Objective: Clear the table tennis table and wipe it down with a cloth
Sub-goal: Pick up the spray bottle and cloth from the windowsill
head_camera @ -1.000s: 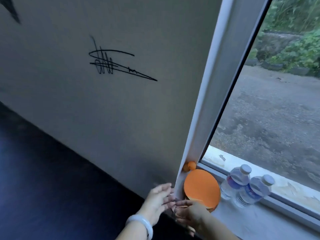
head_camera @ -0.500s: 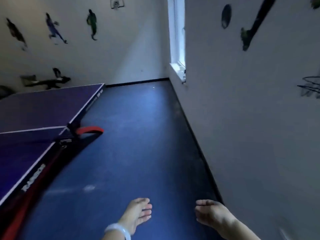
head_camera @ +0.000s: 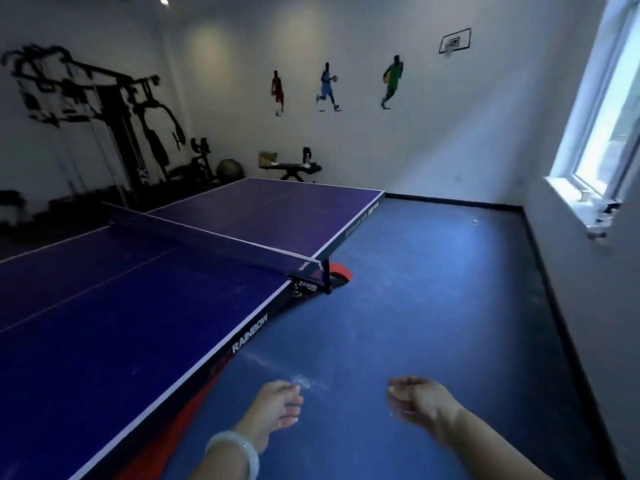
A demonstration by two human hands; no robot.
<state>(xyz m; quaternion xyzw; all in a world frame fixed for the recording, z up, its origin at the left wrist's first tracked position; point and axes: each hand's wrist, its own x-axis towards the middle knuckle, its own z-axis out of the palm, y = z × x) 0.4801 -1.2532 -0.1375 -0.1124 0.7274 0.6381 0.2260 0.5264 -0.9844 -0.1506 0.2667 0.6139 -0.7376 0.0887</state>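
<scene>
At the far left stands dark gym equipment [head_camera: 104, 109] against the wall, out of the way of play, and in front of it the table tennis counter [head_camera: 114, 306] fills the left half of the view, with the net [head_camera: 214, 239] stretched across its middle. The blue top of the counter carries no bat, ball or bottle that I can see, so I judge that the clearing part is done and the wiping is what remains; no cloth shows anywhere in the picture. Low in the middle, the left hand [head_camera: 277, 407], with a pale bracelet [head_camera: 235, 452] on its wrist, hangs over the blue floor [head_camera: 433, 306] just beside the counter edge, its grip loose, fingers lightly curled and holding nothing. The right hand [head_camera: 419, 396] is near it, also with a loosely curled and empty grip, probably because both are free while the person walks. On the floor near the far wall lies a small white ball [head_camera: 474, 221], and at the right is the window sill [head_camera: 571, 195]. Compared with one second ago, the hands no longer touch the orange bat on the sill; the view has turned from the window to the counter
</scene>
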